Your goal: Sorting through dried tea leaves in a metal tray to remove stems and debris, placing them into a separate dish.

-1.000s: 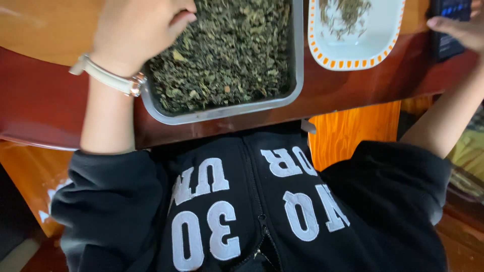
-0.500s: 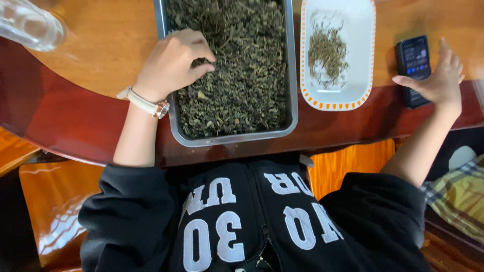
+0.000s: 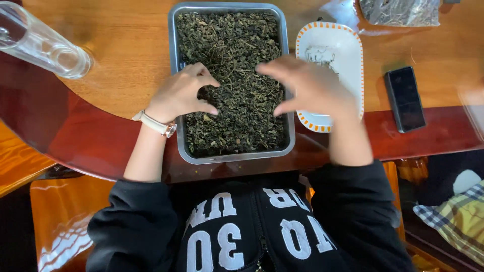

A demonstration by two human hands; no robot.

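Sorting through dried leaves looks to be the step in hand. Nearest, the person's left hand (image 3: pixel 180 94) rests on the leaves at the left edge of the metal tray (image 3: pixel 180 132), fingers curled and parted, thumb and forefinger apart, gripping nothing. The right hand (image 3: pixel 308 86), blurred, hovers over the tray's right side, fingers spread. Just right of the tray sits a white dish (image 3: pixel 348 53) holding a few picked stems. Beyond lie a phone (image 3: pixel 405 98) and a glass (image 3: pixel 43 48). Picking a stem out would call for a fine pinch.
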